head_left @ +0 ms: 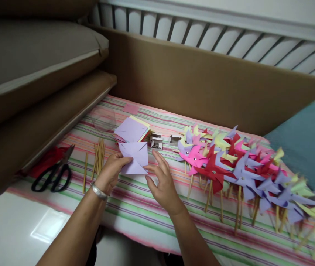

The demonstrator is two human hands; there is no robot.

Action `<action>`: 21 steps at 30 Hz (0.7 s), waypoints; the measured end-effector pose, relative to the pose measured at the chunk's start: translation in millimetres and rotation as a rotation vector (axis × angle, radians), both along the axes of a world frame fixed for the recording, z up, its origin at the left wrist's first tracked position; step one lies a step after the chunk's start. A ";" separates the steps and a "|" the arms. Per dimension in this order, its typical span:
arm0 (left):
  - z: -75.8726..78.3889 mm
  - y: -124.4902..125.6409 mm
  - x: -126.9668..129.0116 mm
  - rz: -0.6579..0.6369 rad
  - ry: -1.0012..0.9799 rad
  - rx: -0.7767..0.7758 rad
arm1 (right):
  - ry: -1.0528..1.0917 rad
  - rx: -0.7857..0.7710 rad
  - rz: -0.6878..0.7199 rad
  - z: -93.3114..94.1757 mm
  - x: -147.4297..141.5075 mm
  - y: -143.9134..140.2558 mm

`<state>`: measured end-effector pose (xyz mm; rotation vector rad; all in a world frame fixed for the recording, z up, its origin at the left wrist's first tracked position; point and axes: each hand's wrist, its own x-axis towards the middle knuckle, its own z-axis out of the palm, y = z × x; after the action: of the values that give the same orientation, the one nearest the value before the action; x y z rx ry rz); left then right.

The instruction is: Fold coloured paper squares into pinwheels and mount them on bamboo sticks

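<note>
A light purple paper square (pixel 137 162) with slits cut in from its corners is held by my left hand (pixel 112 168), the thumb on top near its left edge. My right hand (pixel 161 181) is at the square's right side with its fingers apart; a fingertip is close to the lower right corner, and whether it touches I cannot tell. Just behind lies a stack of coloured paper squares (pixel 131 129), a purple one on top. Small open boxes (pixel 156 142) stand right of the stack. Thin wooden sticks (pixel 99 155) lie left of my left hand.
Many finished paper pinwheels (pixel 214 171) on sticks cover the right side of the striped cloth (pixel 146 207). Black-handled scissors (pixel 53 175) lie at left by a red bag (pixel 46 160). A brown board (pixel 201 81) stands behind; stacked brown cushion-like slabs (pixel 49 88) rise at left.
</note>
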<state>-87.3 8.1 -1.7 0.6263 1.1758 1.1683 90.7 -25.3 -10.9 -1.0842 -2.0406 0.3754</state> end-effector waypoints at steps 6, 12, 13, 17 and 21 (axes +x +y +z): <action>-2.8 0.8 0.3 -0.012 0.029 -0.001 | 0.021 0.051 -0.038 -7.8 -0.6 3.9; 0.3 0.4 0.5 -0.012 0.042 -0.020 | -0.018 0.035 -0.025 -7.0 4.4 4.3; 1.0 0.2 0.6 -0.020 0.040 -0.021 | -0.030 0.036 -0.024 -7.4 4.6 4.3; 3.0 0.0 1.4 -0.058 0.016 -0.021 | -0.038 0.047 -0.011 -8.6 4.3 4.1; 0.7 0.6 1.4 -0.058 0.057 -0.032 | -0.013 0.045 0.008 -7.6 3.5 4.2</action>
<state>-85.9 8.7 -1.0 0.6688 1.2148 1.0866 94.2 -21.1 -18.5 -1.0540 -2.0559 0.3262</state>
